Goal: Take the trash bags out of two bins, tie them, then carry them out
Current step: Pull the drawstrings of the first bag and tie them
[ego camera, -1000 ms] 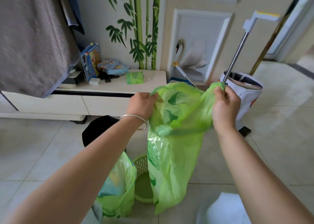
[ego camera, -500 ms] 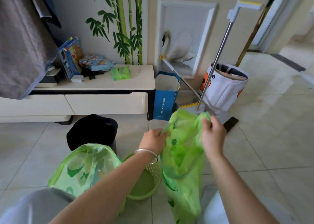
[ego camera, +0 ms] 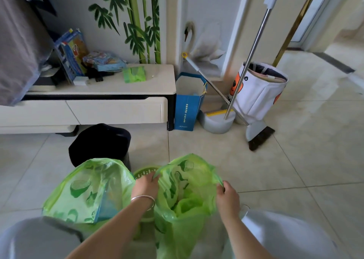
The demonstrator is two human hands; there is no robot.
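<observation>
Thin, glossy green plastic with darker leaf prints, crinkled and translucent: that's the bag [ego camera: 183,195] between the two hands, its mouth pulled wide and facing up toward the camera. Its long axis runs down from the hands toward the floor, the body hanging slack and folded. The left hand [ego camera: 146,186] pinches the rim on the near-left side, fingers curled round the film, a silver bangle [ego camera: 143,199] on the wrist. The right hand [ego camera: 226,196] grips the opposite rim, fingers curled tight on the plastic. The hands are apart, the opening stretched between them.

Just behind the left hand, a green bin [ego camera: 144,172] with a slotted, round rim peeks out. Left of that hand sits a second bag [ego camera: 88,190], puffed and rounded, same printed film, something blue showing through it. Beyond it, a black bin [ego camera: 100,142], smooth and dark. Pale glossy tiles [ego camera: 295,160] all around, and farther off a broom [ego camera: 260,136] leans by the wall.
</observation>
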